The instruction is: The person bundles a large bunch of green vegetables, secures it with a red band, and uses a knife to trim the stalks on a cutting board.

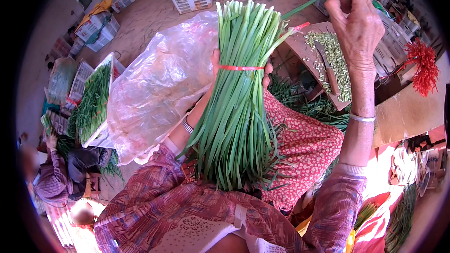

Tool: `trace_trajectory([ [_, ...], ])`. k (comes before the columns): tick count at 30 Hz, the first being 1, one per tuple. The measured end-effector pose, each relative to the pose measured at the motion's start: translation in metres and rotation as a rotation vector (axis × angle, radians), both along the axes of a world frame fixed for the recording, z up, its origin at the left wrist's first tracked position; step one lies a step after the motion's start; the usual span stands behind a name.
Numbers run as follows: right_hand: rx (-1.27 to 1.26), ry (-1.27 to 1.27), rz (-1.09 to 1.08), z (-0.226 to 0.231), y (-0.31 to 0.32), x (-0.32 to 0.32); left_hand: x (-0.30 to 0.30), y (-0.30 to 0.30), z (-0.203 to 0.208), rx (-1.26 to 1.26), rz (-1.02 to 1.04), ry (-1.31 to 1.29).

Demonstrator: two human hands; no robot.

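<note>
A thick bunch of garlic chives (239, 107) stands over my lap, its pale cut ends up and its green leaves fanning down. A red band (241, 68) rings it around the middle. My left hand (266, 75) is wrapped round the bunch from behind; only fingertips and an edge of the hand show beside the band. Raised at the upper right, my right hand (355, 23) pinches the end of a single green leaf (305, 6), which stretches toward the bunch's upper right side. A pinkish-red strip (296, 29) sticks out by that side.
A knife (327, 67) lies among chopped stem bits on a board (304, 56) at the right. Clear plastic sheeting (161, 84) spreads at the left, by a crate of greens (96, 98). Red ties (418, 65) hang far right. Another person (54, 178) works at the lower left.
</note>
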State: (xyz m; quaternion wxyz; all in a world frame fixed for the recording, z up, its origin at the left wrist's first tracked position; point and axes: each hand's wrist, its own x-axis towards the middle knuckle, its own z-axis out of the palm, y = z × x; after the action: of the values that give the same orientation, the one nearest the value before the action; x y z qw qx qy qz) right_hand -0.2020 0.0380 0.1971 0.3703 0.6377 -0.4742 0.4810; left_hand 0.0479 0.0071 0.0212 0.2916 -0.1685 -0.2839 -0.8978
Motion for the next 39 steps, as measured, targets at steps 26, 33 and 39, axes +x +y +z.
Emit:
trace_trajectory([
  [26, 0.445, 0.62, 0.21, 0.015, 0.024, 0.027, -0.004, 0.031, 0.044, -0.063, 0.302, -0.6],
  [33, 0.314, 0.47, 0.084, -0.012, 0.008, 0.029, -0.013, 0.024, 0.038, -0.114, 0.289, -0.555],
  [39, 0.151, 0.248, 0.04, 0.014, -0.01, -0.007, -0.012, 0.016, 0.033, -0.102, 0.205, -0.493],
])
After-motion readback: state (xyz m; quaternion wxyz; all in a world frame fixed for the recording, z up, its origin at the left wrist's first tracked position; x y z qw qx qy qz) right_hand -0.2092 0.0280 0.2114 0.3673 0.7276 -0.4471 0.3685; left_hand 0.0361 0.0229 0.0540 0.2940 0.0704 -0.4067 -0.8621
